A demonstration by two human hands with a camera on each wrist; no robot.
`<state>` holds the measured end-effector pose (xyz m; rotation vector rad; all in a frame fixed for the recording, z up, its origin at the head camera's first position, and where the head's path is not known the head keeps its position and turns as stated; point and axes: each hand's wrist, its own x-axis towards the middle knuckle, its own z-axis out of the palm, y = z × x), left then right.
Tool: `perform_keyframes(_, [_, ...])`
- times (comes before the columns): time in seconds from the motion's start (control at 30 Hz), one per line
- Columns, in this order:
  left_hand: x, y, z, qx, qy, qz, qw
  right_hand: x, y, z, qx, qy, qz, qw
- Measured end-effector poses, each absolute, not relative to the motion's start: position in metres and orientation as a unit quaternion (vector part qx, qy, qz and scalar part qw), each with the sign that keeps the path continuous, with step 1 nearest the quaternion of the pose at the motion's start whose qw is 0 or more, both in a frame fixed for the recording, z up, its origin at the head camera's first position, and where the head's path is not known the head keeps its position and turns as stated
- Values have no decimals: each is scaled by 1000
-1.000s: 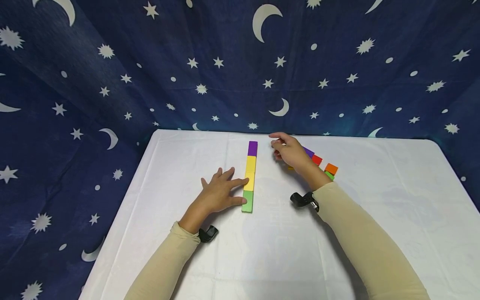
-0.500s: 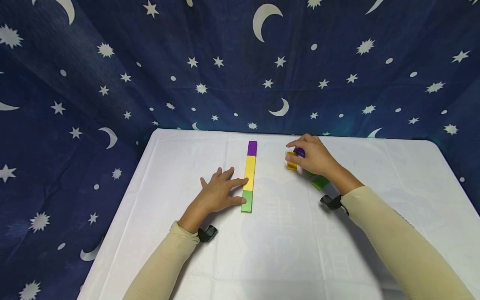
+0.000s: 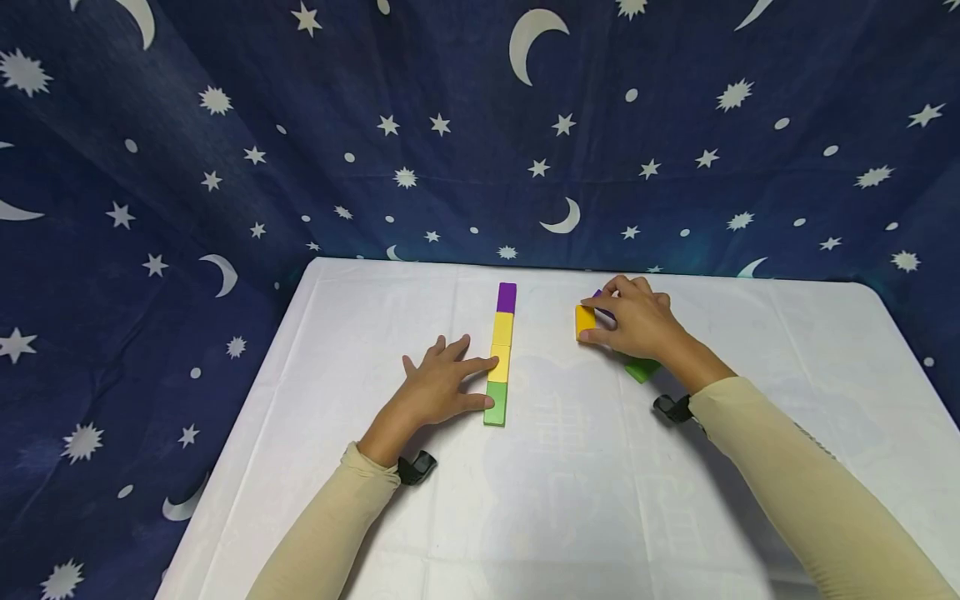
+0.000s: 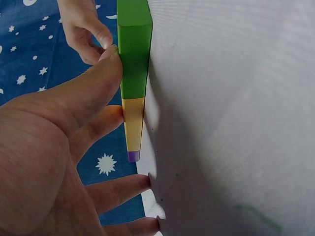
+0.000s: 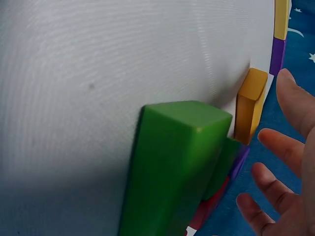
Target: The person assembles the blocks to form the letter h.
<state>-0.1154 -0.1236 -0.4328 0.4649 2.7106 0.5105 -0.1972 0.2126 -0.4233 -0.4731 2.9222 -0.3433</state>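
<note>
Four colours aside, a straight row of small blocks runs away from me: a green block (image 3: pixel 496 414) nearest, two yellow blocks (image 3: pixel 502 330) and a purple block (image 3: pixel 507 297) farthest. My left hand (image 3: pixel 432 387) lies beside the row with fingers spread, thumb touching the green block and index fingertip on a yellow one. My right hand (image 3: pixel 643 323) hovers over loose blocks, thumb and index fingertip at either end of an orange-yellow block (image 3: pixel 585 323). In the right wrist view those fingers stand slightly apart from the orange-yellow block (image 5: pixel 248 108).
Beneath my right hand, green blocks (image 5: pixel 177 147), a purple block (image 5: pixel 239 161) and a red block (image 5: pixel 209 206) lie close together, partly hidden in the head view. The white-covered table (image 3: pixel 570 500) ends at a dark blue curtain (image 3: pixel 450 200) with stars and moons.
My right hand has moved right and back toward the loose blocks, now framing the orange-yellow one, whose top faces me more. My left hand and the row have stayed in place.
</note>
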Motion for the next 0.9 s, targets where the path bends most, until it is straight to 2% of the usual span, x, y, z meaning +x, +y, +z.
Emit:
perform_keyframes(0.37, [-115, -122, -431, 164, 954, 182, 170, -199, 213, -427, -159, 978, -107, 88])
perform_keyframes(0.9, [-116, -123, -432, 165, 954, 182, 170, -189, 208, -425, -204, 964, -168, 15])
